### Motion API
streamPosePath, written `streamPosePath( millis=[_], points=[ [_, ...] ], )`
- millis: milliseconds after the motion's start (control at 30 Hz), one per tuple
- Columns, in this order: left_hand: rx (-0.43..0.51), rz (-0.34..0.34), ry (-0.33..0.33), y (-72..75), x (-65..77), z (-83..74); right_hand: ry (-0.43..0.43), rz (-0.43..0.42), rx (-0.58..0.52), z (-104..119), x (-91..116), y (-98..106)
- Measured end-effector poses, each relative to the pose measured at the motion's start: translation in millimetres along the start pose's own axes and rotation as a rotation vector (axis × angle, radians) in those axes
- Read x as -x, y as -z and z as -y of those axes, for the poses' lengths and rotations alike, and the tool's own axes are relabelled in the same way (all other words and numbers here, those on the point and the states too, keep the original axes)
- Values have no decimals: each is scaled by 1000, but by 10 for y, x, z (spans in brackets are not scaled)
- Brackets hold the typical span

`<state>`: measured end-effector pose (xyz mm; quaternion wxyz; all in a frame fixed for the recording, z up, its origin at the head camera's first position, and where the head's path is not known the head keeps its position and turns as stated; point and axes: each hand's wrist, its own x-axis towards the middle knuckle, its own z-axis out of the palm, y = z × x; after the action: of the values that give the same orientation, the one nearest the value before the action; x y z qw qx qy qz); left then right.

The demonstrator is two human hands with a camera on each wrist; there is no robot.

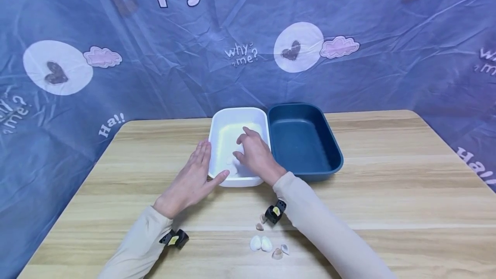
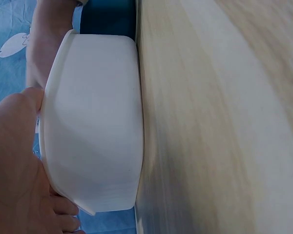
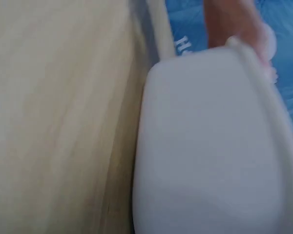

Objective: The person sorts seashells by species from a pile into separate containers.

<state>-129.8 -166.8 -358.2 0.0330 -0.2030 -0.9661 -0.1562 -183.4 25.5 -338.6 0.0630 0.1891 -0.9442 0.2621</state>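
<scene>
A white plastic basin [image 1: 238,181] stands on the table, its side wall large in both wrist views. My left hand [image 1: 190,180] touches its left rim with straight fingers, the thumb spread over the front corner. My right hand [image 1: 255,153] reaches over the basin from the front right. Its thumb and index finger stand apart, with nothing visible between them; its other fingers are partly hidden. Below the right hand, pale shapes [image 1: 232,168] like white shells lie in the basin, hard to make out against it. The right wrist view does not show the right hand's fingertips.
A dark blue basin [image 1: 300,143] stands against the white one's right side. Nearer me on the wooden table [image 1: 387,175] lie two white shells [image 1: 261,243] and several small brownish shells [image 1: 277,253]. A patterned blue cloth [image 1: 193,55] hangs behind the table.
</scene>
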Motion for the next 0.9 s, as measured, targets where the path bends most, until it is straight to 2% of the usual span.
streamPosePath(
  millis=[233,333,667,800,900],
  points=[
    [-4,-4,-9,-12,-7,15,239,-75,-34,-70,315,197],
    [-9,-9,-6,-22,-9,26,313,-104,-37,-124,468,259],
    [1,-19,-10,-23,-16,17,461,-107,-11,-221,1002,417],
    [6,6,7,-3,-22,15,487,-107,-9,-271,1134,423],
    [13,22,18,11,-15,12,492,-70,-19,-296,1218,413]
  ],
)
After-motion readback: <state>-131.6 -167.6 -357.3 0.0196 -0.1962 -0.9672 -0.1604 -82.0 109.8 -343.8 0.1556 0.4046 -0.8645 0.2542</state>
